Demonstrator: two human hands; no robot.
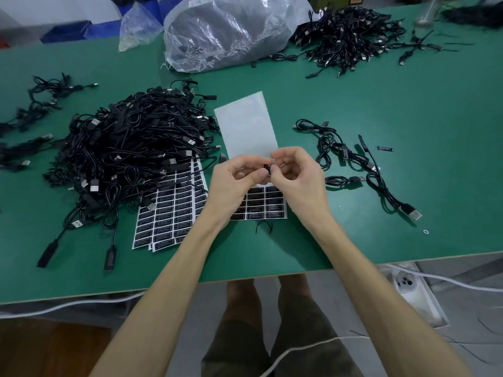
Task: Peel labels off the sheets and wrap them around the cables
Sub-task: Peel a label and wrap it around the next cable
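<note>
My left hand (236,183) and my right hand (296,175) meet above a label sheet (265,205), which is mostly peeled white backing with black labels left at its near end. Both pinch a small black piece (267,168) between their fingertips; whether it is a cable part or a label I cannot tell. A thin black cable (263,227) hangs below the hands over the table. A stack of full label sheets (168,213) lies to the left, partly under a big heap of black USB cables (130,156).
A few labelled cables (353,164) and one loose label (385,149) lie to the right on the green table (408,104). At the back are a clear plastic bag (226,31) and a second cable heap (351,39). More cables (35,104) sit far left. The table edge (272,276) runs near me.
</note>
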